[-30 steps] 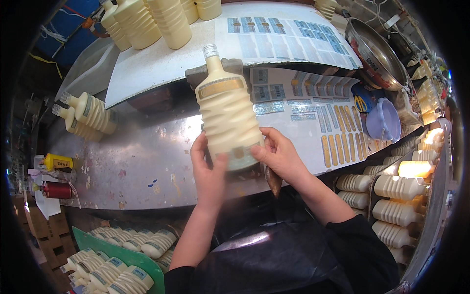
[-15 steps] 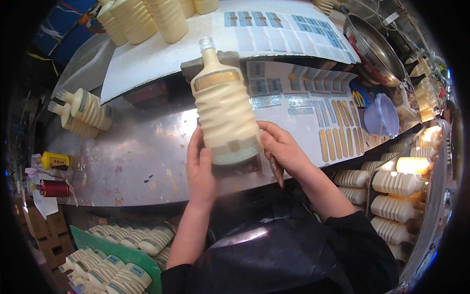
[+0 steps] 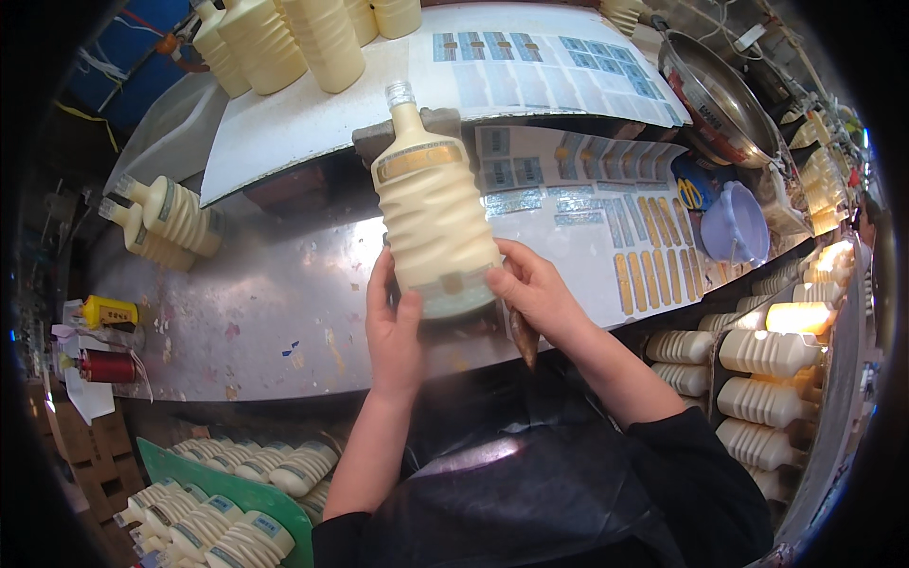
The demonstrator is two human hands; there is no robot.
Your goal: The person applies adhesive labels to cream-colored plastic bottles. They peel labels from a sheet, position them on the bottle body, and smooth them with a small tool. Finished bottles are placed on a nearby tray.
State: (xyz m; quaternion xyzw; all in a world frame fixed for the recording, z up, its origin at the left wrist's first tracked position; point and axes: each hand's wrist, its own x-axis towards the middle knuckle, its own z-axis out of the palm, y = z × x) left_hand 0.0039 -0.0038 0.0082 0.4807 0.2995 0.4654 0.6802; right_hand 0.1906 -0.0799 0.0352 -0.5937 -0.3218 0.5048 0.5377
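Observation:
Between my two hands is a cream bottle [image 3: 434,213] with wavy ridged sides and a clear threaded neck, its neck pointing away from me. A gold label [image 3: 419,162] runs across its shoulder, and a pale blue-grey label [image 3: 452,284] wraps its lower end. My left hand [image 3: 393,322] grips the lower left side, thumb on the front. On the lower right side, my right hand [image 3: 530,289] presses with its thumb near the blue-grey label. Under the right hand's fingers a brown pointed tool [image 3: 523,339] sticks out; its upper part is hidden.
Label strips [image 3: 653,279] lie on a sheet at the right, beside a lavender bucket [image 3: 736,225]. Two bottles [image 3: 170,220] lie at the left. More bottles [image 3: 327,47] stand on the raised white board [image 3: 398,71]. Racked bottles [image 3: 767,407] and a green-edged crate [image 3: 218,483] flank me.
The bottle has come slightly down toward me. My right hand has shifted a little left, its thumb now farther over the lower label, and the brown tool moved with it.

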